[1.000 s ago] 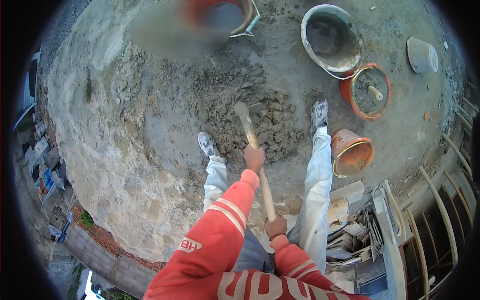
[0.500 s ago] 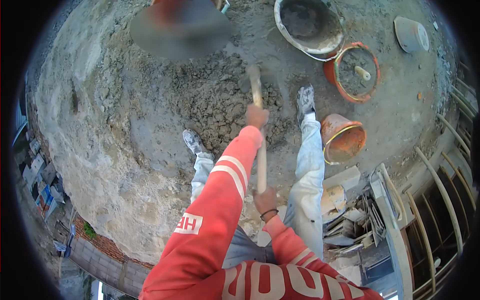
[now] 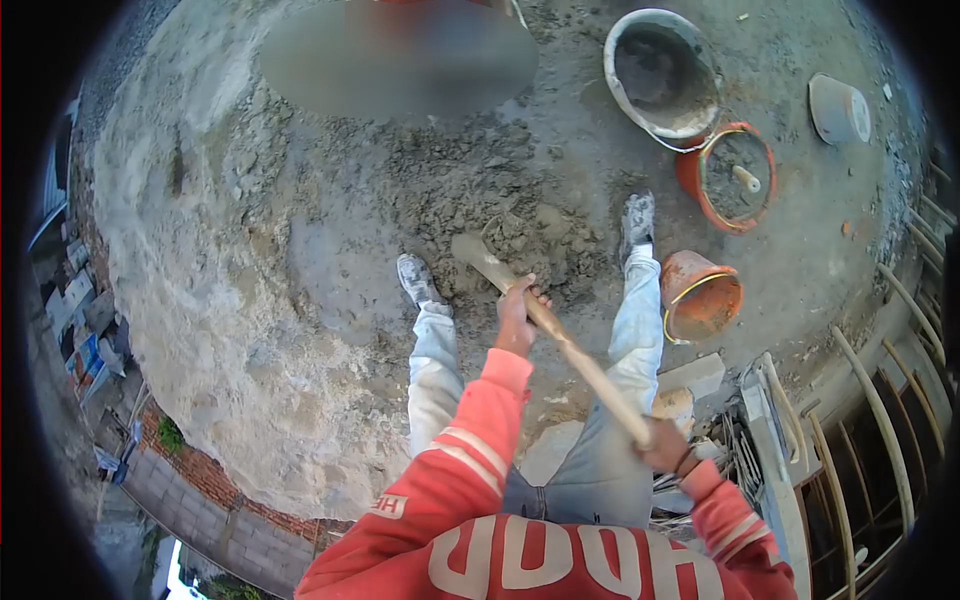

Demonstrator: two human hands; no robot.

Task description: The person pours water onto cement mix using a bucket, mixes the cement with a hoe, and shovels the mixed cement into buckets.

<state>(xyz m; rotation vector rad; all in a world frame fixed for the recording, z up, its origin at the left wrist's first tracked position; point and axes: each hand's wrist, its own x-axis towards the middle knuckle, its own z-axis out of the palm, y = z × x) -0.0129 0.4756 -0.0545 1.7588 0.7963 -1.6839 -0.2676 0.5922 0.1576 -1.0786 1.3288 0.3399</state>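
My left hand (image 3: 517,312) is wrapped round the wooden handle (image 3: 590,372) of a hoe, not far behind its head. Further down, my right hand (image 3: 662,445) grips the handle near its end. The handle slants from upper left to lower right. The hoe's head (image 3: 478,252) rests at the wet mortar heap (image 3: 440,190), its blade partly hidden by mortar. My two shoes stand apart, on either side of the heap.
A large pale bucket (image 3: 622,95) stands at the upper right, beside an orange bucket (image 3: 712,205) of mortar with a handled tool. Another orange bucket (image 3: 688,275) lies tilted nearer me. A whitish tub (image 3: 832,110) is further right. Wooden poles line the right edge.
The hoe has swung from nearly upright in view to a slant, its head lower and further left. My right hand has moved right and down with the handle's end.
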